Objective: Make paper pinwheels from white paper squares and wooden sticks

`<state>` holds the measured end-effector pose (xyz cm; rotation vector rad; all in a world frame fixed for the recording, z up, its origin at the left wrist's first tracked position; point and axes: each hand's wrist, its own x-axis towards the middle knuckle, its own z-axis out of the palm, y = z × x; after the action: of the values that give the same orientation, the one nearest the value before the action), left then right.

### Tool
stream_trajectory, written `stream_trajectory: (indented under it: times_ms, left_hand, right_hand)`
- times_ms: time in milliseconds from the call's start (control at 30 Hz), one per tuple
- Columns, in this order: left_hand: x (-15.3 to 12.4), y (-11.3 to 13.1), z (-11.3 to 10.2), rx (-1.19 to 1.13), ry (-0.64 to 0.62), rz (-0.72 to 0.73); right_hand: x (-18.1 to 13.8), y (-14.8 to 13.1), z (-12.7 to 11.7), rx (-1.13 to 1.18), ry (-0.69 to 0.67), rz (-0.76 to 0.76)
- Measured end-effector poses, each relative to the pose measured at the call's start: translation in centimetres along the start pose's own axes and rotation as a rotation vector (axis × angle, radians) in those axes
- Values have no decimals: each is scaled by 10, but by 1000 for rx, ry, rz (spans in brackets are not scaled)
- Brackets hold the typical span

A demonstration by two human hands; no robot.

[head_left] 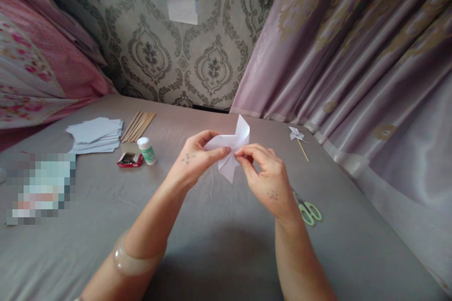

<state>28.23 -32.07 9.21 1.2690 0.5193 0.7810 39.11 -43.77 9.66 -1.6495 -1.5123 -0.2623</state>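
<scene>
Both hands hold a white folded paper pinwheel (231,148) above a grey sheet-covered surface (212,235). My left hand (192,157) pinches its left side, thumb on the centre. My right hand (266,174) pinches the centre from the right with thumb and forefinger. One flap stands up at the top, another points down between the hands.
At the left lie a stack of white paper sheets (95,134), wooden sticks (138,126), a small white glue bottle (147,150) and a red box (130,160). A finished pinwheel on a stick (297,137) lies at the right. Green-handled scissors (309,211) lie beside my right wrist. Curtains (353,56) hang at the right.
</scene>
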Motion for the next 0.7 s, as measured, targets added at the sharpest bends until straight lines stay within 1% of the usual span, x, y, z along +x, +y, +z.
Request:
stream_trajectory:
  times_ms: [67, 167, 267, 333, 467, 700]
  left_hand:
    - [0, -1, 2, -78, 6, -30]
    - [1, -4, 5, -193, -40, -75]
    - [1, -7, 7, -248, -40, -90]
    - [0, -6, 7, -261, -32, -100]
    - [-1, -4, 7, -234, -41, -110]
    - [-2, -4, 5, -218, -81, -58]
  right_hand:
    - [-1, -1, 2, 7, 21, -2]
    - [-1, -1, 5, 29, 63, 6]
    - [-2, 0, 6, 58, 72, 25]
    - [-1, 2, 6, 75, 81, 50]
    - [0, 7, 7, 108, 162, 91]
    - [0, 17, 9, 138, 168, 177]
